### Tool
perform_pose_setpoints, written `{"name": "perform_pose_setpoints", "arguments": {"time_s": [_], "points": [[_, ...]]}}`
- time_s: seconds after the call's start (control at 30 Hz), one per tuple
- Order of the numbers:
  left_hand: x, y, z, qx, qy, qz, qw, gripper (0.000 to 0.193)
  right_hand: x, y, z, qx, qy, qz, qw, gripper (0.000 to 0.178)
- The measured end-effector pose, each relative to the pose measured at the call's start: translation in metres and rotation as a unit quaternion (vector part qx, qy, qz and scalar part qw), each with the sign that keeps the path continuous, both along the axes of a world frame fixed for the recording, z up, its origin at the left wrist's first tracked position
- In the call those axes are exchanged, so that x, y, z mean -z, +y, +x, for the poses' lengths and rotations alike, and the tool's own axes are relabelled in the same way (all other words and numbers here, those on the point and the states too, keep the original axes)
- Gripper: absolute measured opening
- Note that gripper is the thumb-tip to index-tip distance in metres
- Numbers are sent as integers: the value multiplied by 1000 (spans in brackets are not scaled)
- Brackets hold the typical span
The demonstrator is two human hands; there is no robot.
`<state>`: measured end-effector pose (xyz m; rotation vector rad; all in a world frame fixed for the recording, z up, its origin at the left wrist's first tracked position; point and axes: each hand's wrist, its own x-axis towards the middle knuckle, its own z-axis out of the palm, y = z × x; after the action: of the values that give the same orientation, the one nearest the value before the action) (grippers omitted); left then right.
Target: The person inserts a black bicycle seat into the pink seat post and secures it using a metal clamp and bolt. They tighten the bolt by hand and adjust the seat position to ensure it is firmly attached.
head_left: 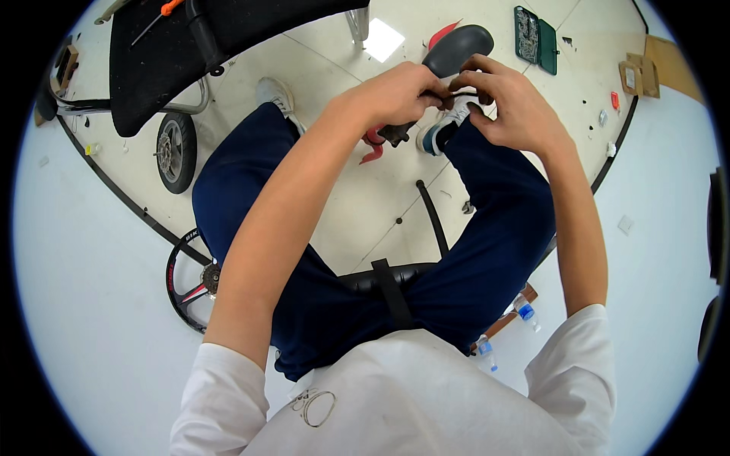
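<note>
My left hand point(411, 93) is closed, its thumb and fingers pinched on a thin black strip point(461, 94), perhaps a cable. Beside it, my right hand point(508, 102) curls its fingers around the other end of that strip; the exact contact is partly hidden. Just beyond both hands lies a dark grey saddle-shaped piece point(461, 49), with a red part point(442, 33) showing at its far side. Under my left wrist, a black part point(396, 134) and a red curved part point(372, 150) show, mostly covered by my hand and forearm.
A black chair point(156, 76) at the upper left carries an orange-handled screwdriver point(169, 8). A small tyred wheel point(176, 152) and a spoked wheel point(186, 281) are at left. On the floor are a green tool case point(535, 39), cardboard point(640, 76) and a black tube point(432, 216).
</note>
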<state>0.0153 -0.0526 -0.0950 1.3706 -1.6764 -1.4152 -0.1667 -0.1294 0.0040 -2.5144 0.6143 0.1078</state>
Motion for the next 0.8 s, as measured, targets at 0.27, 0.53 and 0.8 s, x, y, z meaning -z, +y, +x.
{"name": "perform_pose_setpoints", "arguments": {"time_s": [0.27, 0.53, 0.8], "points": [[1, 1, -1, 9, -15, 14, 1000, 23, 3, -5, -2, -38, 41, 24, 998, 37], [-6, 1, 5, -9, -32, 25, 999, 24, 8, -4, -5, -62, 54, 12, 997, 27], [7, 5, -1, -103, -36, -7, 994, 20, 11, 10, 14, 21, -22, 67, 997, 24]]}}
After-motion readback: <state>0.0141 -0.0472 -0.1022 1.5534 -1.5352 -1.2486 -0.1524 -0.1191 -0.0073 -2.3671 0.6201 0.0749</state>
